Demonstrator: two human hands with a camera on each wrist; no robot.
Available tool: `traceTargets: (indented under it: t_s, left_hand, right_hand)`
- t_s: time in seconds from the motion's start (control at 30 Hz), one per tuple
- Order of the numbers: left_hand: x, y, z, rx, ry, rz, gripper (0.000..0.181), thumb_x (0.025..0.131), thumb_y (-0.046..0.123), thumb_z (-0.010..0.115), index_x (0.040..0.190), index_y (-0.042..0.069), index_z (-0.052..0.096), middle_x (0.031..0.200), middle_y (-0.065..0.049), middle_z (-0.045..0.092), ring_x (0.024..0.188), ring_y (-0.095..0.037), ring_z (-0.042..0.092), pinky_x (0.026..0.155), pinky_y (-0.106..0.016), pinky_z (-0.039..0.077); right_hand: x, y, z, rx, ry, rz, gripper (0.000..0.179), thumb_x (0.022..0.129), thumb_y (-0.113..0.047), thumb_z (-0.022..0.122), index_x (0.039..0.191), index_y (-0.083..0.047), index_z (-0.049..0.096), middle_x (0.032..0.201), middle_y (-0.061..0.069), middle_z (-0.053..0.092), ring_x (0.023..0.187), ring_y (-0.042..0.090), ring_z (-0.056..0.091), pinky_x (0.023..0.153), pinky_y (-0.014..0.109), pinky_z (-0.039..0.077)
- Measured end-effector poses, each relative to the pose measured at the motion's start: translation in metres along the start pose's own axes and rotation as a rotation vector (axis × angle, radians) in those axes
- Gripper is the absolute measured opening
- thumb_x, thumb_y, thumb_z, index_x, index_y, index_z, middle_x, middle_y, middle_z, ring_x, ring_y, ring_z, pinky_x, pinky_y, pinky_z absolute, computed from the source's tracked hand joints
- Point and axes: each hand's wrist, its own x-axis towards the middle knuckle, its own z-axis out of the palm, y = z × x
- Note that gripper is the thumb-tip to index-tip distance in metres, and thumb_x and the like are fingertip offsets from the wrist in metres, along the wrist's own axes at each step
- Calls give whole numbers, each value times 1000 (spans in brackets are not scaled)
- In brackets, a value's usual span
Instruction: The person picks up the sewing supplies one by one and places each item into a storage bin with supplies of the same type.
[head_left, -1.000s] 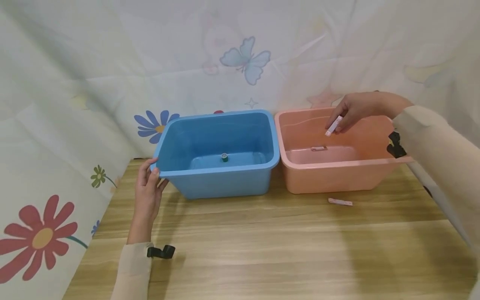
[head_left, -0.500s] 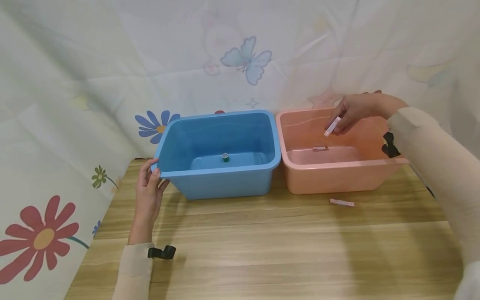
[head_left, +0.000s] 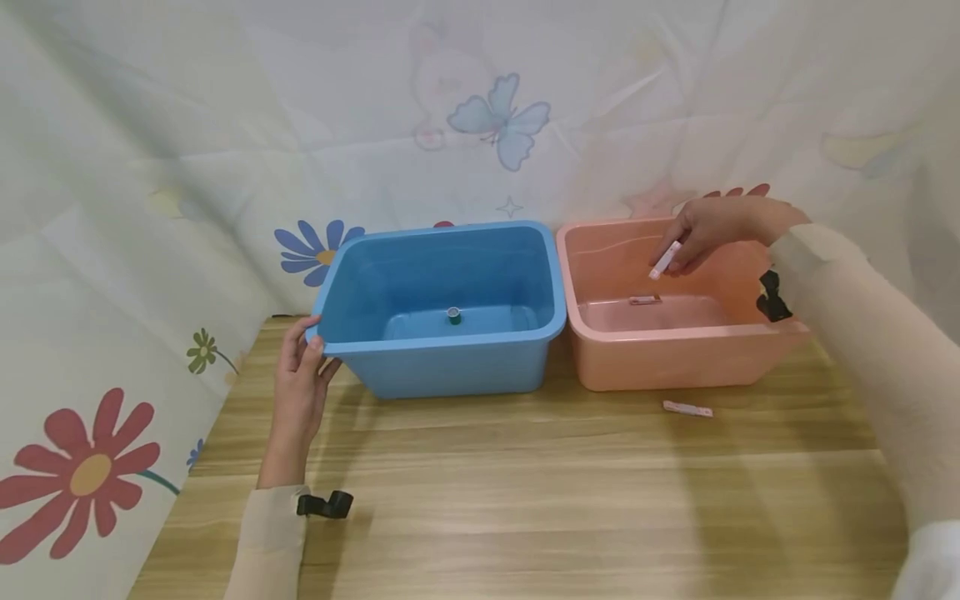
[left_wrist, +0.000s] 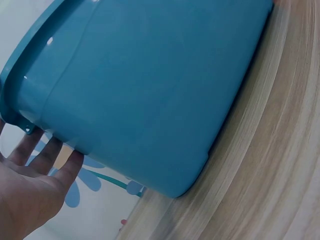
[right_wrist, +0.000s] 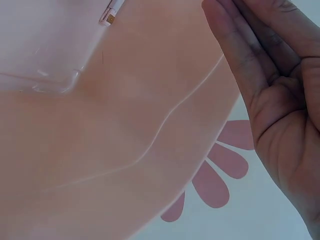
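Observation:
In the head view my left hand [head_left: 298, 387] grips the near-left corner of the blue bin [head_left: 457, 367], thumb at the rim and fingers against the outside. The left wrist view shows its fingers [left_wrist: 45, 157] under the lip of the blue wall. My right hand [head_left: 708, 232] hangs over the pink bin [head_left: 682, 358], pinching a slim pink-and-white stick [head_left: 664, 260] that points down and left. In the right wrist view the right hand [right_wrist: 280, 75] hides the held stick. A similar slim stick [head_left: 646, 300] lies on the pink bin's floor.
A third slim pink-and-white stick [head_left: 687, 409] lies on the wooden table [head_left: 525, 483] before the pink bin. Inside the blue bin stands a small green cylinder [head_left: 453, 315] with a pale top. A patterned curtain [head_left: 360, 100] hangs close behind both bins.
The right hand with the stick has sunk slightly lower over the pink bin. The left hand keeps its grip; the whole view has shifted a little.

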Motion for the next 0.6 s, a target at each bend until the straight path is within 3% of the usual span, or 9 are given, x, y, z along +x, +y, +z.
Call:
traceTargets:
  t_s: [0.17, 0.37, 0.6]
  left_hand:
    - [-1, 1, 0, -3, 4, 5, 41, 108, 19, 50, 148, 15, 44, 156, -8, 37, 139, -35, 40, 97, -32, 48]
    - [-2, 1, -1, 5, 5, -1, 40, 108, 20, 50, 148, 15, 44, 156, -8, 36, 140, -36, 40, 96, -31, 49]
    - [-1, 3, -2, 6, 2, 5, 40, 109, 19, 49, 148, 14, 44, 155, -9, 37, 138, -37, 41, 96, -32, 49]
  right_hand:
    - [5, -1, 2, -60, 3, -33, 32, 95, -10, 72, 126, -2, 71, 113, 8, 74, 99, 13, 72, 86, 26, 56]
    - [11, 0, 2, -7, -31, -27, 30, 97, -5, 69, 125, 5, 69, 110, 9, 75, 94, 14, 72, 87, 30, 57]
    - [15, 0, 5, -43, -28, -34, 26, 96, -4, 70, 120, 4, 72, 104, 8, 76, 93, 14, 72, 84, 28, 57]
